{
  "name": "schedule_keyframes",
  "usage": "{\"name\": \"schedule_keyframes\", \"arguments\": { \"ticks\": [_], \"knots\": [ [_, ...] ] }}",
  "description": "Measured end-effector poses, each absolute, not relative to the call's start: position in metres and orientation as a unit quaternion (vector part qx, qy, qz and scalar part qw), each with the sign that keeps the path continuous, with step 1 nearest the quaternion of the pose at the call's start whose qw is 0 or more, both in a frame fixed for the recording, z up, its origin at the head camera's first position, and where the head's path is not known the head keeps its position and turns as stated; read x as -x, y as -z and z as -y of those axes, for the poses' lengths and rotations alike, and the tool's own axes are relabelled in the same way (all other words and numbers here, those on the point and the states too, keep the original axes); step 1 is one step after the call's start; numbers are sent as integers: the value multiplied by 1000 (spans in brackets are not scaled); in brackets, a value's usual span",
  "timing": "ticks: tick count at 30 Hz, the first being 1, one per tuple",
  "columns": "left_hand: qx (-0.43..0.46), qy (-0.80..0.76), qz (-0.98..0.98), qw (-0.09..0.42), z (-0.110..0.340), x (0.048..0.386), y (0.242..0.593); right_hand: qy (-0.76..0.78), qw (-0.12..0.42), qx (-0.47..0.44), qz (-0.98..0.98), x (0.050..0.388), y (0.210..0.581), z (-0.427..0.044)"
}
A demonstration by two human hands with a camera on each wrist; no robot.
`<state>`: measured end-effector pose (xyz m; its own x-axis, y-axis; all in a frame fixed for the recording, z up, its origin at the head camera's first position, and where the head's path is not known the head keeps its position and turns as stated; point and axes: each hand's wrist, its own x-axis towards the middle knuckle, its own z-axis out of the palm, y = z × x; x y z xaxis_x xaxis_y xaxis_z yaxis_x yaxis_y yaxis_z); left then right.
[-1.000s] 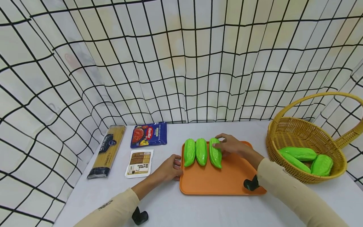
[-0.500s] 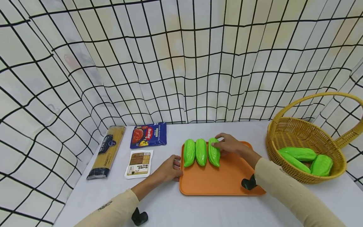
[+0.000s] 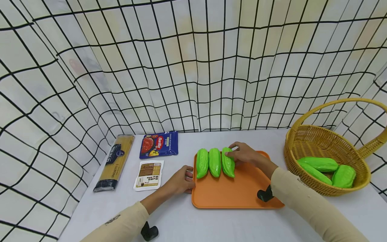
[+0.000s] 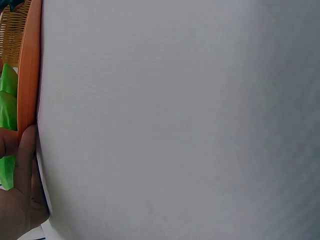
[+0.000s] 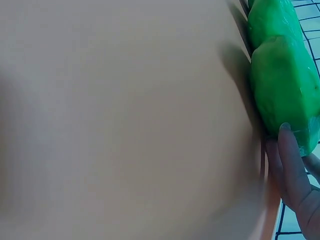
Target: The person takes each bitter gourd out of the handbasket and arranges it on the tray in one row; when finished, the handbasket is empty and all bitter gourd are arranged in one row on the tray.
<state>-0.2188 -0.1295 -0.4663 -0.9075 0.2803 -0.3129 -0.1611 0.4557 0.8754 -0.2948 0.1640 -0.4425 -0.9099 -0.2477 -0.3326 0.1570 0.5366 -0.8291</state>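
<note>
On the orange tray point(image 3: 229, 195), three glossy green bitter melons lie side by side along its back left part: the left one point(image 3: 202, 163), the middle one point(image 3: 214, 162) and the right one point(image 3: 228, 166). My right hand point(image 3: 244, 154) holds the upper end of the right bitter melon; the right wrist view shows fingertips against that melon point(image 5: 282, 85). At the tray's left edge, my left hand point(image 3: 179, 180) pinches the rim. Thumb and fingers sit on either side of the tray rim point(image 4: 29, 75) in the left wrist view.
A wicker basket point(image 3: 290, 168) with a tall handle stands at the right, holding several green bitter melons point(image 3: 317, 164). To the left lie a spaghetti pack point(image 3: 116, 161), a blue Barilla pouch point(image 3: 159, 144) and a white-brown packet point(image 3: 148, 175). Black-gridded cloth walls surround the white table.
The right bitter melon has shifted slightly left towards the middle one, with my right hand moving along with it, and then stayed put. My left hand has stayed on the tray rim.
</note>
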Motion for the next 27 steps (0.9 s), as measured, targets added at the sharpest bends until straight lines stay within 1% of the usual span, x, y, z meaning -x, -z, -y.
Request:
{"name": "schedule_keyframes", "arguments": {
  "ticks": [9, 15, 27],
  "knots": [
    [-33, -525, -823, 213, 129, 218, 464, 488, 220, 40, -844, 293, 439, -165],
    [-36, -527, -822, 212, 129, 218, 465, 496, 216, 50, -840, 291, 436, -170],
    [-40, -524, -824, 213, 131, 219, 466, 490, 208, 74, -843, 285, 427, -199]
  ]
}}
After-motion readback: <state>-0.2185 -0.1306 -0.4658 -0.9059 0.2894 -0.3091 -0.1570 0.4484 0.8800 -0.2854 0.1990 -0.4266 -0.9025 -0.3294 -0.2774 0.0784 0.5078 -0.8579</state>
